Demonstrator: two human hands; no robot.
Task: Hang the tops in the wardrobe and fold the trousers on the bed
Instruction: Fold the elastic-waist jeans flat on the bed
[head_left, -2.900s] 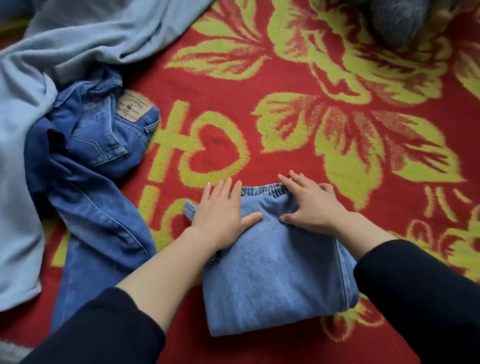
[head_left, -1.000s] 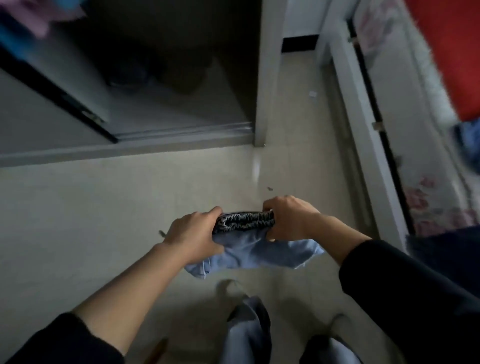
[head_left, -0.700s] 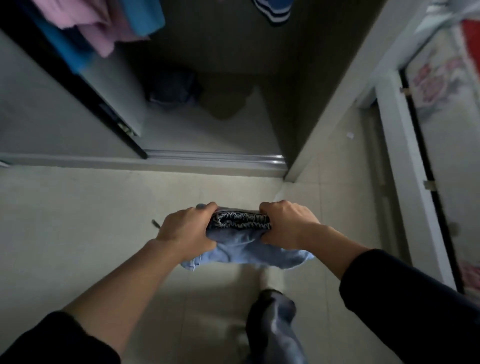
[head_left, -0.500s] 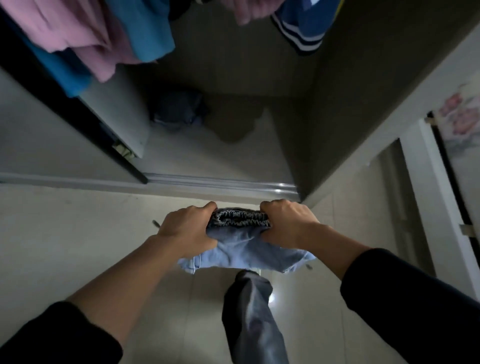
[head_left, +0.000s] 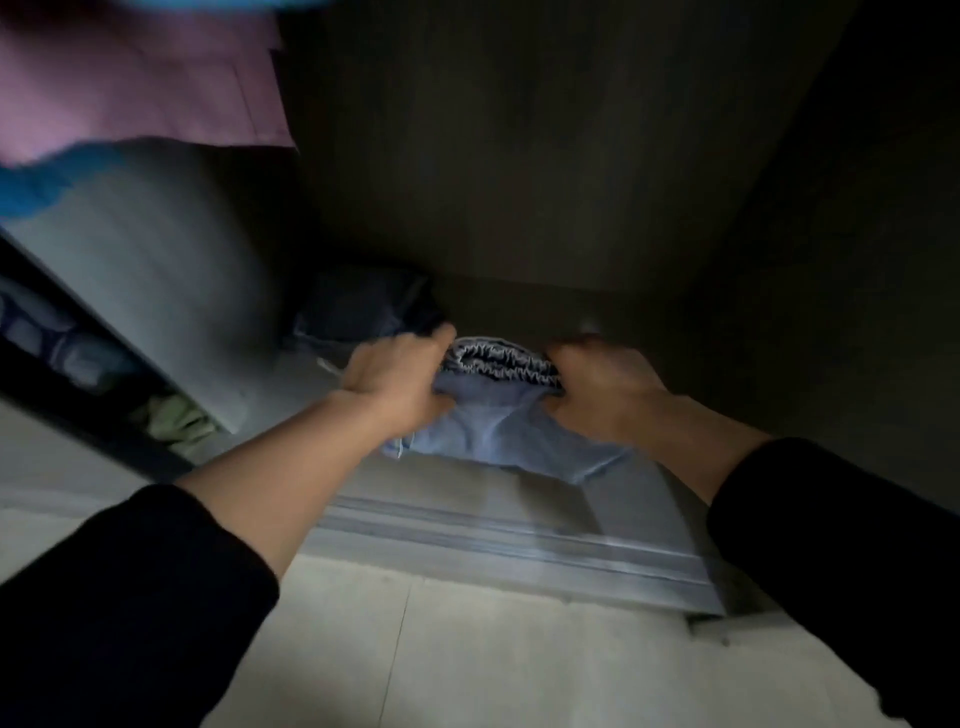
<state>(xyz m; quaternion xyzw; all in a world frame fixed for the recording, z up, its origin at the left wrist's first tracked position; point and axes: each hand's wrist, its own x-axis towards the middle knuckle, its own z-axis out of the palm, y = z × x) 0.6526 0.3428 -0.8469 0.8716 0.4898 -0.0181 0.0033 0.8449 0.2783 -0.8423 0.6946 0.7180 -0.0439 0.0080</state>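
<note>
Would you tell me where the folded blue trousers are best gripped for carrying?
Grip the trousers at both ends of the elastic waistband, one hand from each side, as the left hand and right hand do. The soft bundle sags below the hands, so pinching the stacked layers at both ends should keep the fold together.

Dim light throughout. Open wardrobe (head_left: 545, 156), interior dark brown, back and right side walls deep in shadow. Pale grey panel (head_left: 156, 270) at left, with a dark edge strip (head_left: 78, 410) below it. Metal door track (head_left: 493, 535) runs along the wardrobe's base. Pale tiled floor (head_left: 467, 670) in front, grout lines visible.
</note>
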